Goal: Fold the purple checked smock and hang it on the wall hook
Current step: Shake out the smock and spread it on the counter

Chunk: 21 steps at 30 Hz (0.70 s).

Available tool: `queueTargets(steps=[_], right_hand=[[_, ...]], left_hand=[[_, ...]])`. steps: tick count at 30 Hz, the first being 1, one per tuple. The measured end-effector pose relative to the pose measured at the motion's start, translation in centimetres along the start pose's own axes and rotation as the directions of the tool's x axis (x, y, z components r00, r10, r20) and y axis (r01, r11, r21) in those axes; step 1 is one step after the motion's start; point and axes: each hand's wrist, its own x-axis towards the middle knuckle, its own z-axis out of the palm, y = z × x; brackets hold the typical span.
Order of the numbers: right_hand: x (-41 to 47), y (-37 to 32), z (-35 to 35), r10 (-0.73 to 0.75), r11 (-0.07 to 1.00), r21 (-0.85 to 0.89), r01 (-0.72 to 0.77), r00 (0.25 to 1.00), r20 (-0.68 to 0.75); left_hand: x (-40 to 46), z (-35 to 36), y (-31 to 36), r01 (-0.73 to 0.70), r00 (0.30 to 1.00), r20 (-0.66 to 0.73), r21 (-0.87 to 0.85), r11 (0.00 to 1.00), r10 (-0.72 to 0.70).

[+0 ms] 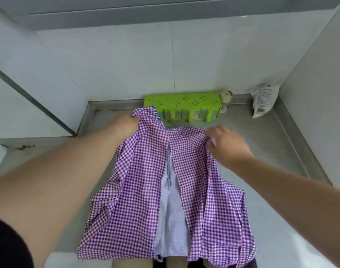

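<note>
Near the back edge of the steel counter point(277, 144), my right hand point(228, 145) pinches the smock point(146, 190) at its right shoulder, fingers curled on the cloth. My left hand point(129, 123) is half hidden in the left shoulder; it seems to grip there. The smock lies open, its hem over the front edge. I judge it light, soft and floppy, so shoulders and seams are the best holds. A green rack point(182, 102) stands behind.

steel counter point(262, 144), smock point(142, 190), green rack point(182, 101), packet point(264, 99)
</note>
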Motion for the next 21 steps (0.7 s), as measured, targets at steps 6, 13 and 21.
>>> queueTargets(steps=[6, 13, 21], right_hand=[[-5.6, -3.3, 8.4, -0.262, 0.892, -0.127, 0.433, 0.726, 0.636], [-5.8, -3.2, 10.0, -0.172, 0.871, -0.273, 0.409, 0.774, 0.61], [-5.6, -3.2, 10.4, -0.216, 0.827, -0.313, 0.468, 0.778, 0.59]], left_hand=[[3.2, 2.5, -1.6, 0.032, 0.998, 0.052, -0.044, 0.999, -0.03], [5.6, 3.8, -5.9, -0.07, 0.98, -0.166, 0.217, 0.974, 0.108], [-1.8, 9.4, -10.1, -0.757, 0.651, 0.612, 0.573, 0.316, 0.45]])
